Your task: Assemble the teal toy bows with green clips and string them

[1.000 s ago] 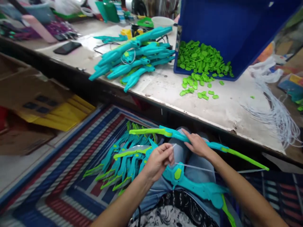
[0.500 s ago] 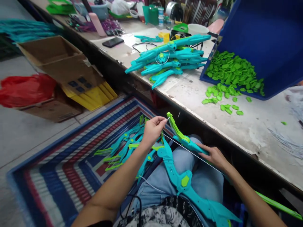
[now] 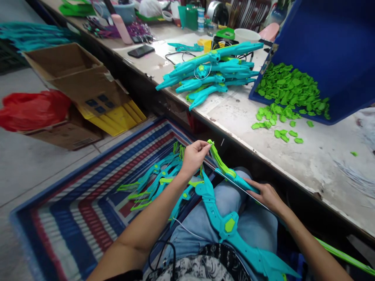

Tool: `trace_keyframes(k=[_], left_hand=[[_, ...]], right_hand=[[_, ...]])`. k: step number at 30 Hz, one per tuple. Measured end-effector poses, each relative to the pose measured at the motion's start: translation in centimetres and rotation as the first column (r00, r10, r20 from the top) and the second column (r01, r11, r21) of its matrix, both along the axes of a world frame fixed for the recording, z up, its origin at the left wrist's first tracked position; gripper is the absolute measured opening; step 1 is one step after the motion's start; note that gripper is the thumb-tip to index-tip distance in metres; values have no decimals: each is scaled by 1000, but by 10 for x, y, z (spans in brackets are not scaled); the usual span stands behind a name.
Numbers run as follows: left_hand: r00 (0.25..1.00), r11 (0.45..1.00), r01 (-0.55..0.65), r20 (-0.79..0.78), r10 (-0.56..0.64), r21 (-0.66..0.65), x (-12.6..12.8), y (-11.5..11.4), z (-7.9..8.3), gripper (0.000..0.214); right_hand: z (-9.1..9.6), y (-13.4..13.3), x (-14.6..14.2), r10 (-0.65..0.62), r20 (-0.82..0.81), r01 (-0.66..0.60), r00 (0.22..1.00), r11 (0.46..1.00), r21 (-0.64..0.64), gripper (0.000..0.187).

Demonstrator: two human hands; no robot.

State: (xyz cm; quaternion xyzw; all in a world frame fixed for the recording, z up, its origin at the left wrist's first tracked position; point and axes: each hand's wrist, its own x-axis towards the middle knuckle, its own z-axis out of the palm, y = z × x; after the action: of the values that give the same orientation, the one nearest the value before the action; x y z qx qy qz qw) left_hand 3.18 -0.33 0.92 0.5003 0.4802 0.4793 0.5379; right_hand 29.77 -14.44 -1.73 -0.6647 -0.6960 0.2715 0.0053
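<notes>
A teal and green toy bow (image 3: 231, 176) lies across my lap, one green tip pointing up and left. My left hand (image 3: 193, 156) pinches a thin white string (image 3: 237, 186) at that green tip. My right hand (image 3: 265, 195) grips the bow's teal middle over my right knee. The string runs taut between the two hands. A second teal bow piece (image 3: 225, 224) with a green button rests on my thighs.
Several finished bows (image 3: 155, 181) lie piled on a striped mat (image 3: 88, 210) on the floor. On the workbench (image 3: 307, 156) are teal bow parts (image 3: 209, 72), a tipped blue bin (image 3: 328, 50) spilling green pieces (image 3: 288, 91), and a phone (image 3: 141, 51). Cardboard boxes (image 3: 73, 86) stand left.
One second ago the bow lay level across my lap. It has swung so the green tip points up-left, and my left hand has brought the string up to that tip.
</notes>
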Motion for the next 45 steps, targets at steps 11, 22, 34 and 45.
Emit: trace_keyframes(k=[11, 22, 34, 45], left_hand=[[952, 978, 159, 285, -115, -138, -7, 0, 1, 45], [943, 967, 191, 304, -133, -169, -20, -20, 2, 46], [992, 986, -6, -120, 27, 168, -13, -30, -17, 7], [904, 932, 258, 404, -140, -254, -4, 7, 10, 30]], right_hand=[[5, 6, -19, 36, -43, -13, 998, 899, 437, 39], [43, 134, -113, 262, -542, 42, 798, 874, 485, 13], [51, 181, -98, -186, -680, 553, 710, 746, 373, 11], [54, 97, -154, 130, -688, 444, 714, 676, 588, 12]])
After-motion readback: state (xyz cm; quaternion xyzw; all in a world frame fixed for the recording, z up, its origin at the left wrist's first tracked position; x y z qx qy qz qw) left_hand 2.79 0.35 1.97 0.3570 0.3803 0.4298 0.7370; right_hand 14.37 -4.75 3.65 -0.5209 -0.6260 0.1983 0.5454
